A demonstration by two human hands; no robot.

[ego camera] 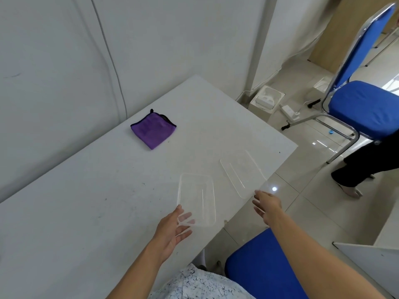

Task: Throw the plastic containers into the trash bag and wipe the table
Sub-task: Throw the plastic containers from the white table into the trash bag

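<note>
cloth (153, 129) behind containers (196, 199) (on table (86, 190)), chair (364, 106) right

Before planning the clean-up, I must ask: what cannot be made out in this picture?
Trash bag: outside the head view.
Left hand: fingers blurred behind the near plastic container; grip unclear.
Right hand: contact with the far plastic container unclear, its rim too faint.
Other person: cut off by the right edge.

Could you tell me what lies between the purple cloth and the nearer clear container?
Only bare table separates the purple cloth from the clear container, as the head view shows.
</note>
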